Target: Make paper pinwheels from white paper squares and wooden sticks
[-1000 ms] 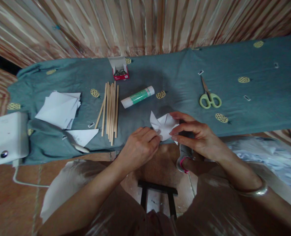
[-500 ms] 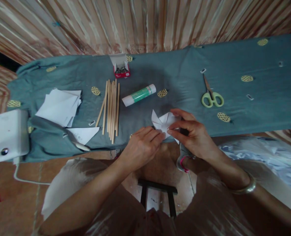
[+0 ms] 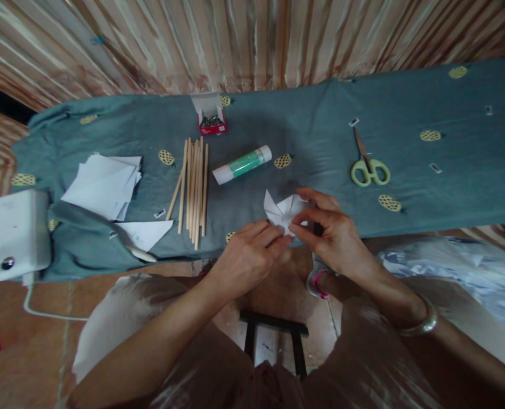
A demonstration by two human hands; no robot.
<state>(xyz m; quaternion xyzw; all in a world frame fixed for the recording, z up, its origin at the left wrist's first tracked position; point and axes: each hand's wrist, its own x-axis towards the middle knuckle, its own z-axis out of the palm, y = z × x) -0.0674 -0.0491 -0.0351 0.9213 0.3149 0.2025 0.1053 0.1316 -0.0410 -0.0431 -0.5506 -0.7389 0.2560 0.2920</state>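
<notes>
The folded white paper (image 3: 283, 209) lies at the tabletop's (image 3: 448, 187) near edge; the right hand (image 3: 335, 236) pinches its right side in a narrow grip; the left hand (image 3: 246, 258) closes its grip on the lower left corner; a glue stick (image 3: 242, 165) lies just beyond.

The cloth-covered surface (image 3: 320, 142) is dull teal, dotted with yellow ovals cross-hatched in dark lines. The folded paper (image 3: 283, 209) is white, as are the loose sheets (image 3: 103, 183). The sticks (image 3: 193, 190) are pale tan. The glue stick (image 3: 243, 165) is white with a green label. The small box (image 3: 212, 120) is red with a white flap. The scissors (image 3: 370, 172) have light green handles. The curtain (image 3: 252, 40) runs in pink-brown and cream stripes.
</notes>
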